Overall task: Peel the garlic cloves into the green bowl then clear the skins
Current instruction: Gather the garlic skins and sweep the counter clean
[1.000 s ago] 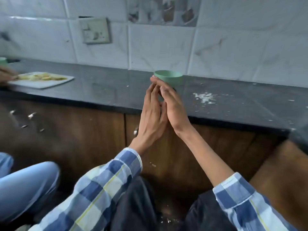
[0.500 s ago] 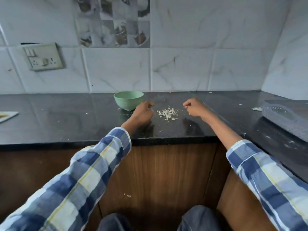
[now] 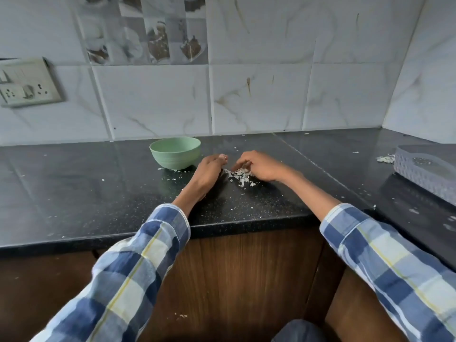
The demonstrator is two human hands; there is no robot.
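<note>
The green bowl [image 3: 175, 153] stands on the black counter [image 3: 98, 193] near the tiled wall; its inside is hidden from this angle. Just right of it lies a small heap of white garlic skins [image 3: 240, 176]. My left hand [image 3: 209, 170] rests on its edge against the left side of the heap, fingers curled in, holding nothing that I can see. My right hand [image 3: 262, 166] sits on the heap's right side, and its curled fingers hook over the skins.
A grey perforated tray [image 3: 427, 169] sits at the far right, with a few more skin scraps [image 3: 385, 158] beside it. Small white flecks dot the counter around the bowl. A wall socket [image 3: 27, 87] is at the left. The counter's front edge [image 3: 234, 227] runs under my forearms.
The view has swung up and closer to the counter. Both hands have moved inward from either side of the skins and now close against the heap, which looks more bunched.
</note>
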